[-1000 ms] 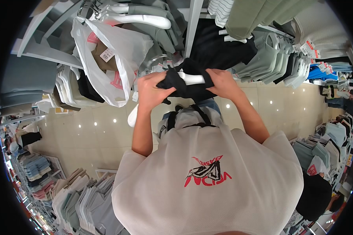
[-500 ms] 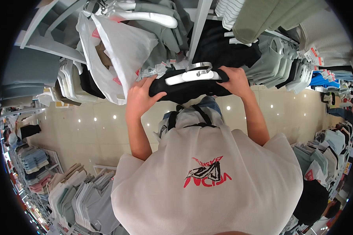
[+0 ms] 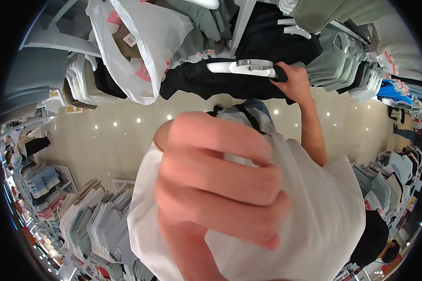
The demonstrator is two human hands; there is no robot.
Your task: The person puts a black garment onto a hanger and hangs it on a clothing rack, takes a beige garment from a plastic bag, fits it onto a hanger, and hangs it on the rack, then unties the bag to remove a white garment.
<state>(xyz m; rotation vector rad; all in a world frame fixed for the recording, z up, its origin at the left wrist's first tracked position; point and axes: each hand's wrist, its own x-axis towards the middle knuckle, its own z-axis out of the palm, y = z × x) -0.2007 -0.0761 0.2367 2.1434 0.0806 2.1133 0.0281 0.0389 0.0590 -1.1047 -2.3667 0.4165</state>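
Observation:
My right hand [image 3: 293,82] grips the right end of a black garment [image 3: 192,80] on a white hanger [image 3: 220,67]. A silver metal hook [image 3: 254,62] lies across the hanger. The garment's left side hangs loose in front of the rack. My left hand [image 3: 215,178] is raised close to the camera, large and slightly blurred, in front of my white shirt [image 3: 323,210]. Its fingers are curled in, and no object shows in them. Left of the garment hangs a white plastic bag [image 3: 150,37] with a tagged brown item [image 3: 124,40] inside.
Racks of light clothes on hangers [image 3: 333,70] stand ahead on the right. Behind me are more hanging clothes [image 3: 103,225] at left and a rack [image 3: 384,178] at right. Shiny tiled floor [image 3: 112,140] runs between them. A person [image 3: 405,133] stands far right.
My left hand has let go of the garment's left end and come up close to the camera. My right hand keeps its grip. The garment's left side has dropped and spread to the left.

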